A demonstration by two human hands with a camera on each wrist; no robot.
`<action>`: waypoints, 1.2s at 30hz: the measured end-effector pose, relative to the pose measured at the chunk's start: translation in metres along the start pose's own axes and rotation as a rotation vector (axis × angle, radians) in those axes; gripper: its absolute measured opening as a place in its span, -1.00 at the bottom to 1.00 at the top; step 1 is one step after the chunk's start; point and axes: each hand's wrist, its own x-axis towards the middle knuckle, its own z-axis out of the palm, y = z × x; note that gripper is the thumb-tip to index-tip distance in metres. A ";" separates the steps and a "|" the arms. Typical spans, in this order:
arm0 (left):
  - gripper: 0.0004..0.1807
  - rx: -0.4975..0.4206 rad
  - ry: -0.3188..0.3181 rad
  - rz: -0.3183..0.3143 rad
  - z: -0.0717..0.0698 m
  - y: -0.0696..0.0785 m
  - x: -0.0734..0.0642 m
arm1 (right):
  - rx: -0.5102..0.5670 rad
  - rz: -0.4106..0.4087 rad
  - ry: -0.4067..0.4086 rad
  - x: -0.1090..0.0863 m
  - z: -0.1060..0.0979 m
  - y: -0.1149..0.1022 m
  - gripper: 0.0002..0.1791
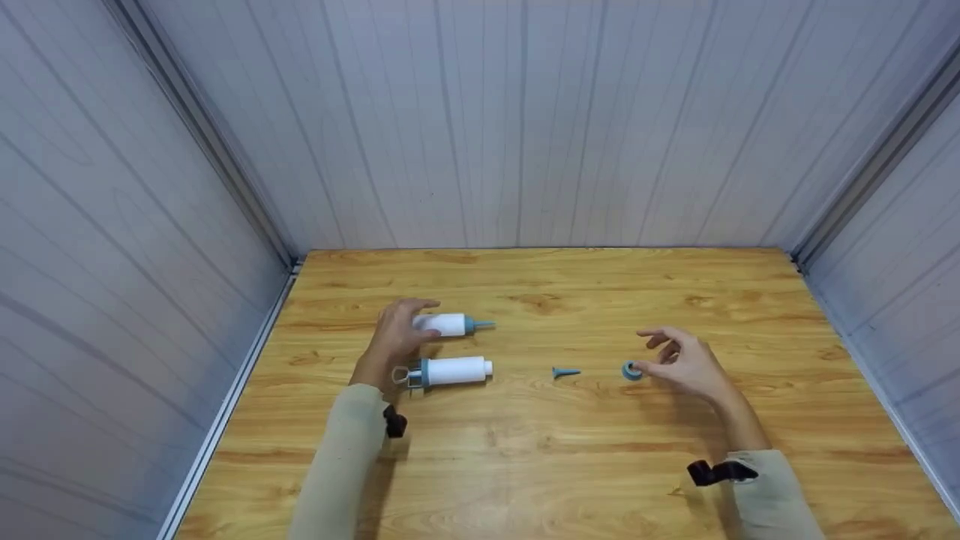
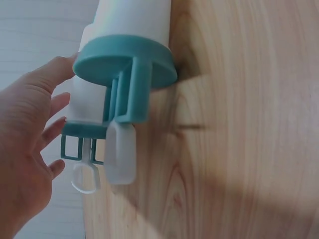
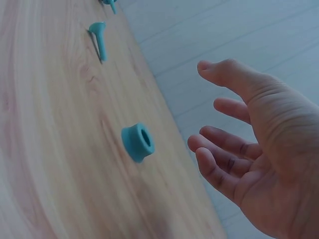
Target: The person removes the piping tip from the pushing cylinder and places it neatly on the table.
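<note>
Two white-barrelled syringes with teal fittings lie side by side on the left of the table. Over the farther syringe [image 1: 448, 325], tipped with a thin teal nozzle, my left hand [image 1: 397, 330] is spread, thumb and fingers loosely about its barrel. The hand hides that syringe's handle end in the head view. Just nearer lies the second syringe [image 1: 456, 370], its teal flange [image 2: 124, 57] large in the left wrist view. My right hand [image 1: 686, 365] hovers beside a teal ring-shaped cap [image 3: 138, 143], fingers relaxed and holding nothing.
A small teal nozzle [image 1: 565, 372] lies between the syringes and the cap. The wooden table [image 1: 525, 465] is bounded by a pale back wall [image 1: 480, 135] and side walls. Dark straps [image 1: 721, 472] sit at both wrists.
</note>
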 end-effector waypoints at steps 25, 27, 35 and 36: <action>-0.49 -0.009 -0.022 -0.136 0.002 -0.016 -0.003 | 0.166 -0.376 0.296 0.004 0.009 -0.036 -0.31; -0.48 -0.023 -0.026 -0.141 0.003 -0.017 -0.004 | 0.171 -0.417 0.285 0.004 0.010 -0.034 -0.29; -0.49 -0.052 -0.035 -0.160 0.002 -0.018 -0.005 | 0.296 -0.506 0.109 0.005 0.009 -0.026 -0.25; -0.49 -0.056 -0.036 -0.162 0.002 -0.018 -0.005 | 0.327 -0.515 0.081 0.006 0.009 -0.025 -0.26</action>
